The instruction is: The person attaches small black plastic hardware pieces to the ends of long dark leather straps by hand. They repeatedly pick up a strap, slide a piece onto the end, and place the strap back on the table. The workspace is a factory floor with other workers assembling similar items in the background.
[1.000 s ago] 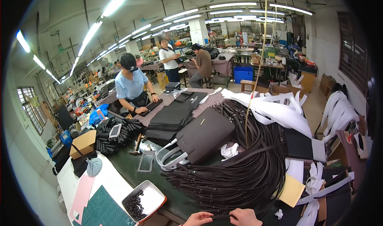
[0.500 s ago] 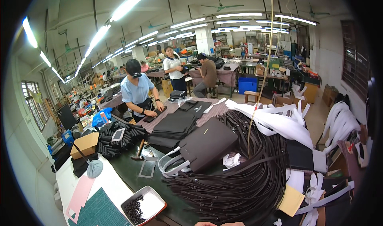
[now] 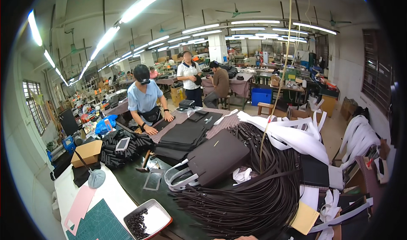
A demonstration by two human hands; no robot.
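Observation:
Only a sliver of my right hand [image 3: 247, 238] shows at the bottom edge, with its fingers cut off from sight. Of my left hand [image 3: 219, 239] barely a trace is visible beside it. Whatever they hold is out of the picture. Just beyond them spreads a thick heap of long dark brown straps [image 3: 237, 208] on the dark green table. Behind the straps lies a dark brown bag [image 3: 218, 157] with pale grey handles, tilted on the table. A white tray with a red outside [image 3: 154, 216] holds small black round parts and stands left of my hands.
A green cutting mat [image 3: 99, 221] and pink template [image 3: 80, 204] lie at left. Black rolls [image 3: 121, 149], a hammer [image 3: 144, 163] and stacked black panels [image 3: 180, 134] sit farther off. White strips [image 3: 288, 132] and a yellow pad [image 3: 304, 219] are at right. A co-worker in light blue [image 3: 146, 98] stands across.
My view has shifted slightly, and my hands show less at the lower edge. The co-worker in blue has spread their hands apart over a dark piece. The standing person in white has turned.

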